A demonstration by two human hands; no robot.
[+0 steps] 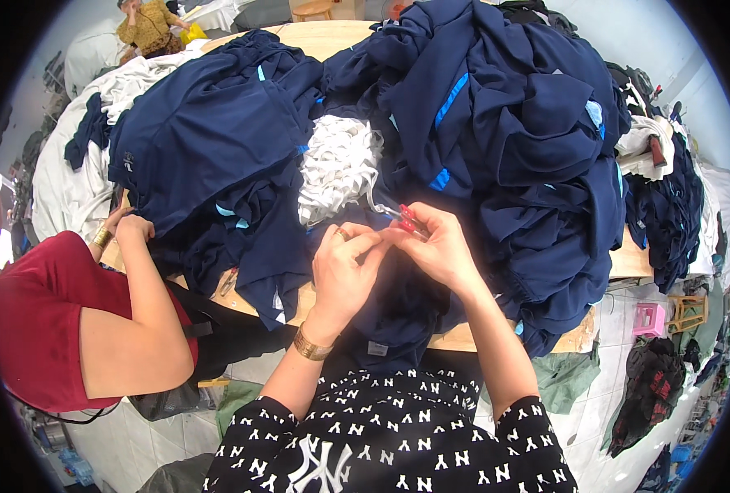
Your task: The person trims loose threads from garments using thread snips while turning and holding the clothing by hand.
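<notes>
Here, snips (404, 218) between the right fingers (433, 216), near white strips (338, 168)

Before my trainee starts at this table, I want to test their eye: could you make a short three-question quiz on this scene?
1. True or false: the white strips lie between the left heap and the right heap of navy cloth.
2. Which of the wearer's hands holds the red tool?
3. What colour is the nearest co-worker's top? A) grey; B) dark red; C) white

Key: 1. True. 2. The right hand. 3. B.
</notes>
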